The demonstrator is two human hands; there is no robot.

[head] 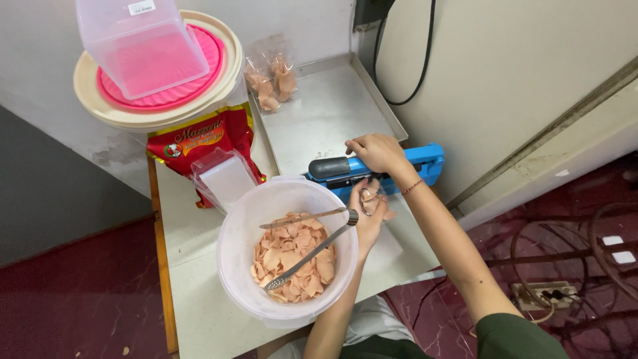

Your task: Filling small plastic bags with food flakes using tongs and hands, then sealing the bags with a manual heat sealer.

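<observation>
My right hand (377, 152) presses down on the arm of a blue heat sealer (425, 161), next to its black handle (328, 167). My left hand (366, 214) holds a small clear bag of orange crackers (373, 203) at the sealer's jaw. Just left of that hand stands a big clear tub (232, 233) with orange crackers (292, 259) at the bottom. Metal tongs (307, 252) lie across the tub, apart from both hands.
A steel tray (325, 113) at the back holds filled cracker bags (271, 80). A red snack packet (199, 139) and stack of clear bags (226, 178) sit beside a lidded bucket (159, 113) with a clear box (143, 43) on top. Cables and a socket strip (545, 292) lie on the floor.
</observation>
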